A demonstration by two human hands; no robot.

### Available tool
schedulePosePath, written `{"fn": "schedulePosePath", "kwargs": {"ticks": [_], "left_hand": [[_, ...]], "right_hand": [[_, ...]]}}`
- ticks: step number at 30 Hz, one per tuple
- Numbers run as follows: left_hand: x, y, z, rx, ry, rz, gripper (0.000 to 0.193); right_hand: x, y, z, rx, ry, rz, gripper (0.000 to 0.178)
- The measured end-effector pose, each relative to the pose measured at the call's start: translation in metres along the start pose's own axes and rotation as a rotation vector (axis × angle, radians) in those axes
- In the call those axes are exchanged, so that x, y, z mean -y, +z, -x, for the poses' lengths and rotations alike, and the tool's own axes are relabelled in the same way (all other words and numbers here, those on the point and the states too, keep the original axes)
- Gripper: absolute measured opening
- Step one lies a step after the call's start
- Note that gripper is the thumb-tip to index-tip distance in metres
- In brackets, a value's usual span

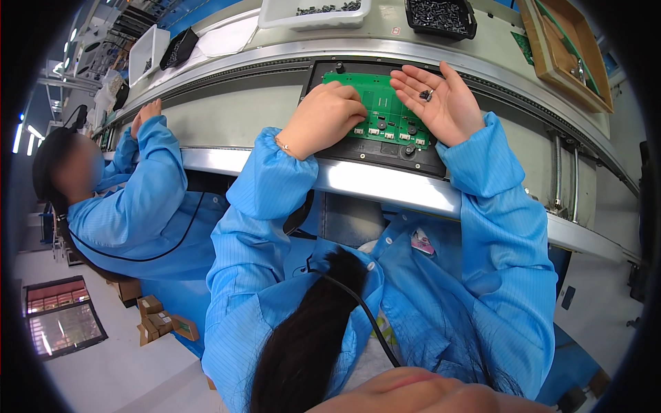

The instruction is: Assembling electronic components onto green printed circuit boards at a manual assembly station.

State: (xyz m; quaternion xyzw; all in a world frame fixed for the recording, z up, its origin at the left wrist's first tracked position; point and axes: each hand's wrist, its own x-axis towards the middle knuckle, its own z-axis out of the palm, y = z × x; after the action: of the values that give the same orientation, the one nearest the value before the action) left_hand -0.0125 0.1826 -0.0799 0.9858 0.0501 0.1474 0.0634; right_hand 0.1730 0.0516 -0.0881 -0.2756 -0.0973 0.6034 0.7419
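Note:
A green circuit board (pixel 380 93) lies in a black tray-like fixture (pixel 358 150), with several white connectors along its near edge. My left hand (pixel 327 117) is over the board's left part, fingers curled and closed together; whatever they pinch is hidden. To the right, my right hand (pixel 447 107) is turned palm up over the board's right side, its fingers stretched out. A few small black components (pixel 426 95) with metal leads rest in that palm.
Beyond the metal rail stand a white bin (pixel 313 20) and a black bin (pixel 441 19) of small black parts. A cardboard box (pixel 561 65) with green boards sits at the far right. Another person in a blue coat (pixel 131 220) works at the left.

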Motion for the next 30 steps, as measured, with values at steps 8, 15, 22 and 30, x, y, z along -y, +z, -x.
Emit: {"fn": "schedulePosePath", "kwargs": {"ticks": [8,15,22,30], "left_hand": [[-0.005,0.0,-0.005,0.066,0.013,-0.13,0.007],[-0.012,0.0,-0.008,0.068,0.011,-0.201,0.008],[-0.024,0.002,-0.009,0.063,0.022,-0.307,0.008],[-0.021,0.003,-0.003,0.012,-0.005,-0.204,0.007]], "right_hand": [[0.0,0.003,0.004,-0.006,-0.004,0.019,0.055],[-0.001,0.003,0.005,0.01,0.0,0.005,0.056],[-0.001,0.004,0.006,0.027,-0.006,0.009,0.056],[0.001,0.004,0.006,0.019,-0.009,0.004,0.055]]}}
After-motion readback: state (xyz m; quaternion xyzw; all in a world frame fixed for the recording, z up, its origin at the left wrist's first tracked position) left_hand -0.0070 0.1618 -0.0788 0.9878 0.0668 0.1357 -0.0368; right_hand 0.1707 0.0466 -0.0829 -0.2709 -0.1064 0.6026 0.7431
